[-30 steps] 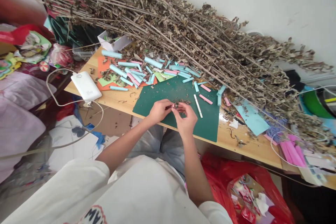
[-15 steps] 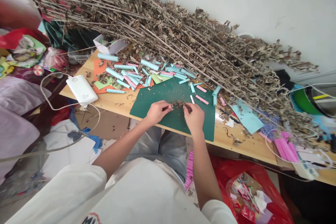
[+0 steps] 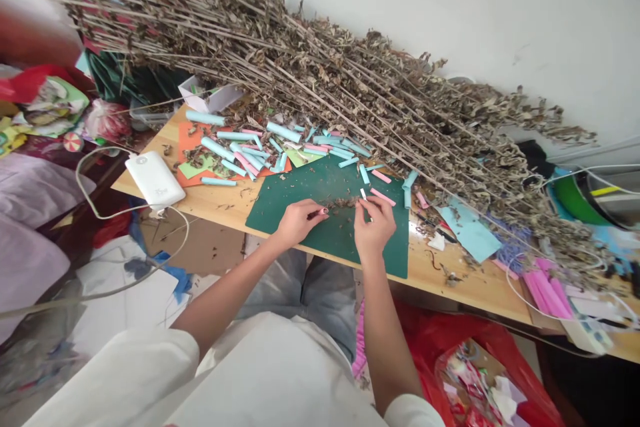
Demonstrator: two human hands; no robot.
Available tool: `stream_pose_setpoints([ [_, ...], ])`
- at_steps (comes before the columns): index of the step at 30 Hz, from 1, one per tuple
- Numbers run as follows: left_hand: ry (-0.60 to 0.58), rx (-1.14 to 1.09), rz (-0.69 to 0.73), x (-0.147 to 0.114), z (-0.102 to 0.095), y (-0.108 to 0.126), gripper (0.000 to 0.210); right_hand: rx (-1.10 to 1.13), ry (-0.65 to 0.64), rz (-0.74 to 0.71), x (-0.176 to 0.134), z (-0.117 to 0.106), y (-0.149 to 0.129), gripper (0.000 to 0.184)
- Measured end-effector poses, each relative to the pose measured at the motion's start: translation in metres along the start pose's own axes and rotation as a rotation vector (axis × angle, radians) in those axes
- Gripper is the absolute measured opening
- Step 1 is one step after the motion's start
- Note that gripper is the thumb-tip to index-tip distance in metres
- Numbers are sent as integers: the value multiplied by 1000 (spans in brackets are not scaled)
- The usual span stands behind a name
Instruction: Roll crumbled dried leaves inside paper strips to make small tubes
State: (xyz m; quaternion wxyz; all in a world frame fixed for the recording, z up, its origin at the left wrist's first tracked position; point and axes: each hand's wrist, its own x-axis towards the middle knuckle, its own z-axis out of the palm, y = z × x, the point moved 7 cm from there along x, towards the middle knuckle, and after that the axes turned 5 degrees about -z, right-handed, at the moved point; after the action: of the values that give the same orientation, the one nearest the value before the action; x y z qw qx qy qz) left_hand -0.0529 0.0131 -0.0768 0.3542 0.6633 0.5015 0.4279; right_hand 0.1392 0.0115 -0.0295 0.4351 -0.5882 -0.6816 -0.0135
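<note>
- Head view: left hand (image 3: 299, 223) at frame centre, fingers pinched narrow on a small pink roll (image 3: 324, 211).
- Right hand (image 3: 377, 229), just right of centre; fingers grip a slim white stick (image 3: 363, 193).
- Dried leaf crumbs (image 3: 340, 203) lie between the hands on the green mat (image 3: 275, 197), itself on the tabletop (image 3: 220, 205).
- Blue and pink tubes (image 3: 283, 132) lie scattered at upper middle, below dried stalks (image 3: 320, 60).

Dark green is worn by the mat (image 3: 280, 199), pale blue by the roll (image 3: 283, 132), pink by the tube (image 3: 383, 197), white by the stick (image 3: 363, 194)! Dull brown is spread through the dried stalks (image 3: 310, 73), and red-and-white segments are flaunted by the disc (image 3: 73, 142)!
</note>
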Motion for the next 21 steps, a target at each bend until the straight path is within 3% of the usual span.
stream_pose_setpoints([
  [4,-9,6,-10,-1,-1,2,17,98,9,2,1,3,-4,11],
  [10,-5,16,-6,0,-2,2,18,449,-72,436,-9,28,22,9],
  [13,-9,17,-13,1,-1,2,20,530,-42,572,-13,34,30,11],
  [16,-10,18,-7,0,-1,2,20,439,-41,583,-9,30,30,11],
  [21,-7,16,1,0,-2,4,20,151,-102,447,-1,23,22,12],
])
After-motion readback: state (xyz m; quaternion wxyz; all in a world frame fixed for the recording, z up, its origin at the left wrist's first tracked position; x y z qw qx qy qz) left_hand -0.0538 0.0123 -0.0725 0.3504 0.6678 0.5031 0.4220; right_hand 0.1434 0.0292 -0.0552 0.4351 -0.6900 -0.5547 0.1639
